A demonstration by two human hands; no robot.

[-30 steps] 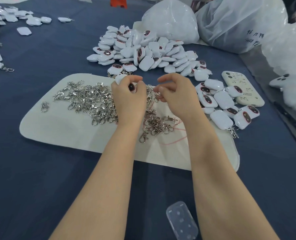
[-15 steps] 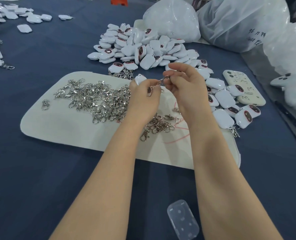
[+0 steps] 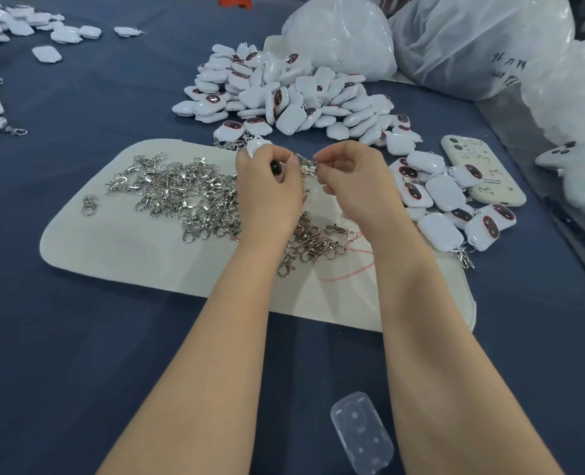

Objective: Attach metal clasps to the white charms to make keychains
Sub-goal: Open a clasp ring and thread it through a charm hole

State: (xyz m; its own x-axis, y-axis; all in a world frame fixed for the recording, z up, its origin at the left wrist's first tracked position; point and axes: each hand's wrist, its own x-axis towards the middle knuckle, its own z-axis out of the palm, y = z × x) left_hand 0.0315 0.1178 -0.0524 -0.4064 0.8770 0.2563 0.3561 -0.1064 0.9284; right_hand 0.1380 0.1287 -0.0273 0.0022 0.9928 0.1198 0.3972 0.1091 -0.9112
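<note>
Spreading over the soft cream mat (image 3: 119, 248) at centre left, loose shiny metal clasps (image 3: 188, 197) lie within easy reach. Mid-frame, the left hand (image 3: 269, 186) grips a glossy, rounded white charm (image 3: 257, 147), seemingly presenting its edge to the right hand (image 3: 352, 180), which pinches one clasp (image 3: 306, 164) against it. Clasped charms (image 3: 445, 214) pile further right.

- You're getting soft, even light from overhead, and the whole blue cloth (image 3: 78, 337) is reading bright.
- Your forearms are only throwing faint, fuzzy shadows on the white mat (image 3: 113, 248).
- The plastic bags (image 3: 472, 46) top right are blowing out a bit, and the charm pile (image 3: 284, 97) is catching small glints.
- The wide lens is bending the edges, so the mat's border is curving.
- The clasp (image 3: 306, 165) and charm (image 3: 256, 148) you're holding are smearing slightly.
</note>
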